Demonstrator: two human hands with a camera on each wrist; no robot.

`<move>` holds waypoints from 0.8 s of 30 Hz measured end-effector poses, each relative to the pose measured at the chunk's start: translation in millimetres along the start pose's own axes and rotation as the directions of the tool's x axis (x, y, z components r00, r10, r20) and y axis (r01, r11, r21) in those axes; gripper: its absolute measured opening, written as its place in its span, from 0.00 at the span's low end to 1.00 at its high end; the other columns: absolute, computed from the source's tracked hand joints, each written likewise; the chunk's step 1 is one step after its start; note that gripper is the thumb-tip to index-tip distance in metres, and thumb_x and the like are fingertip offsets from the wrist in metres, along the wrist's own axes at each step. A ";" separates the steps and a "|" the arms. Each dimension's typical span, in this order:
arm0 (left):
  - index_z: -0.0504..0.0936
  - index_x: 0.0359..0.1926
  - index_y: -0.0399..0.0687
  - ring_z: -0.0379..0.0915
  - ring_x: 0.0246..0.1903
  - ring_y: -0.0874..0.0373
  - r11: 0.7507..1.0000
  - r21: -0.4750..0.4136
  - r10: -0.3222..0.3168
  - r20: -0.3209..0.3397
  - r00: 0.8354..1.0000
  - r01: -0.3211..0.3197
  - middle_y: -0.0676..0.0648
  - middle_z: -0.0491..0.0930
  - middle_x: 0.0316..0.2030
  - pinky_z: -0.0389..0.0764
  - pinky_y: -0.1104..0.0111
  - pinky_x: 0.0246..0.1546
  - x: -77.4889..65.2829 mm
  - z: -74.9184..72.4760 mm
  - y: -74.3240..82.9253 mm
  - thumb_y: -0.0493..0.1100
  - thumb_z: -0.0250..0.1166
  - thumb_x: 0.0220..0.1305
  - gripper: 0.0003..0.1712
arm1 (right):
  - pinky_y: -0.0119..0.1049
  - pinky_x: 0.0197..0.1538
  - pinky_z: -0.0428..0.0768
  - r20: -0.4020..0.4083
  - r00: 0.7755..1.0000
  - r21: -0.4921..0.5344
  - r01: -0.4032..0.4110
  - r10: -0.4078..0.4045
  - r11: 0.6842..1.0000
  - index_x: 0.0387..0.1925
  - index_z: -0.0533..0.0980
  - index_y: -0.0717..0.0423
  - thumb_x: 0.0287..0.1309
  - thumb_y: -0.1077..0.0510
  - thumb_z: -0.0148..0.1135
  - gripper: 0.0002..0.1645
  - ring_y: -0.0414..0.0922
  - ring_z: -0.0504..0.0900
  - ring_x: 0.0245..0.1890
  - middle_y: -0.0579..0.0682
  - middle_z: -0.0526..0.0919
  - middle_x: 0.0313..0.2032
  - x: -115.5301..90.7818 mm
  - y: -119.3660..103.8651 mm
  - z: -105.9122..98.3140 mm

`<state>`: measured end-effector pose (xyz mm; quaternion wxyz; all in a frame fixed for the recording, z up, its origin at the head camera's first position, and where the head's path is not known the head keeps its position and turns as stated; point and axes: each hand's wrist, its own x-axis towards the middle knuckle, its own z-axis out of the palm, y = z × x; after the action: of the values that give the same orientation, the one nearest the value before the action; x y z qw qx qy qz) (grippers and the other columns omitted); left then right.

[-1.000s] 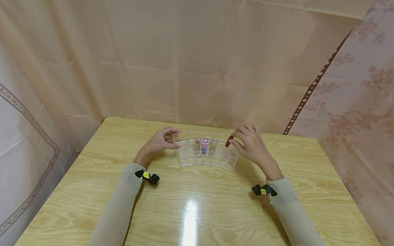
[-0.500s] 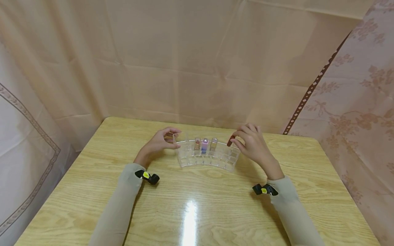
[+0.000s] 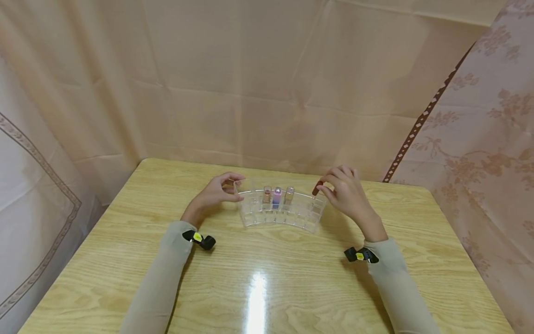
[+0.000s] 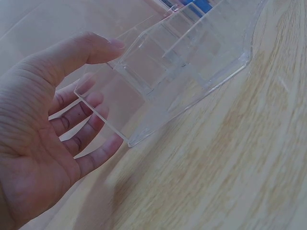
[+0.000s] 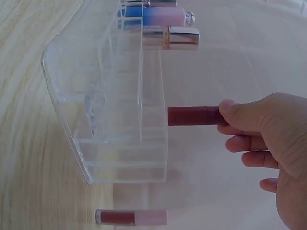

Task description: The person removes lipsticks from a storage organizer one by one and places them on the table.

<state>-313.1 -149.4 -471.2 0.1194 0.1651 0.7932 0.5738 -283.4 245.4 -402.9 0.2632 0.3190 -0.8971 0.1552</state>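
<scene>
A clear, curved lipstick organizer (image 3: pixel 279 218) with several compartments stands on the table. My left hand (image 3: pixel 221 189) grips its left end, the thumb at the front edge and the fingers behind the clear end wall (image 4: pixel 112 103). With thumb and forefinger, my right hand (image 3: pixel 345 192) pinches a dark red lipstick (image 5: pixel 194 116) just above the back row near the right end. Three lipsticks stand in the back row: a rosy-gold one (image 3: pixel 267 195), a pink-and-blue one (image 3: pixel 277 197) and a gold one (image 3: pixel 289 196).
Past the organizer's right end, the right wrist view shows a lip gloss (image 5: pixel 132 217) with a pink cap, upright on the table. The wooden table (image 3: pixel 217 287) ends at a beige curtain (image 3: pixel 200 116) behind. Flowered cloth (image 3: pixel 492 153) hangs at the right.
My right hand has shifted a little to the right with the red lipstick, along the back row toward the organizer's right end. My left hand has stayed in place.
</scene>
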 end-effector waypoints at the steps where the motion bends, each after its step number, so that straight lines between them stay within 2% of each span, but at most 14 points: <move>1: 0.73 0.66 0.40 0.75 0.51 0.47 1.000 -0.002 0.001 -0.002 1.000 -0.001 0.34 0.73 0.59 0.75 0.62 0.55 0.1 0.0 -0.2 0.37 0.76 0.58 0.36 | 0.57 0.54 0.65 0.001 1.000 0.001 -0.005 0.005 1.000 0.35 0.85 0.60 0.56 0.57 0.75 0.10 0.56 0.75 0.45 0.56 0.85 0.38 0.1 0.8 -1.0; 7: 0.73 0.66 0.40 0.75 0.50 0.49 1.000 -0.027 -0.001 -0.006 1.000 0.001 0.34 0.73 0.59 0.76 0.63 0.54 -0.1 0.8 -0.8 0.36 0.76 0.58 0.35 | 0.56 0.53 0.63 -0.007 1.000 0.013 -0.021 0.021 1.000 0.35 0.85 0.61 0.56 0.58 0.75 0.09 0.56 0.74 0.44 0.56 0.85 0.37 -1.2 6.5 -7.0; 17: 0.73 0.66 0.40 0.76 0.53 0.44 1.000 -0.028 0.004 0.000 1.000 -0.004 0.34 0.73 0.59 0.76 0.58 0.57 2.7 -0.2 -4.1 0.37 0.76 0.58 0.35 | 0.57 0.53 0.61 -0.015 0.997 0.029 -0.073 0.073 0.997 0.37 0.85 0.61 0.58 0.60 0.74 0.08 0.57 0.72 0.45 0.58 0.84 0.39 -4.4 20.2 -14.6; 24: 0.73 0.66 0.40 0.76 0.54 0.44 0.999 -0.032 0.003 -0.001 1.000 -0.003 0.33 0.74 0.60 0.76 0.58 0.57 2.4 0.0 -3.1 0.37 0.76 0.58 0.36 | 0.56 0.50 0.59 -0.050 0.995 0.024 -0.083 0.085 0.996 0.36 0.85 0.62 0.58 0.61 0.74 0.08 0.56 0.72 0.44 0.58 0.84 0.38 -7.0 30.6 -17.8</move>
<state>-315.6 -149.3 -474.1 0.1207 0.1640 0.7839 0.5866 -292.1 279.7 -395.8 0.2759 0.2798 -0.9009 0.1842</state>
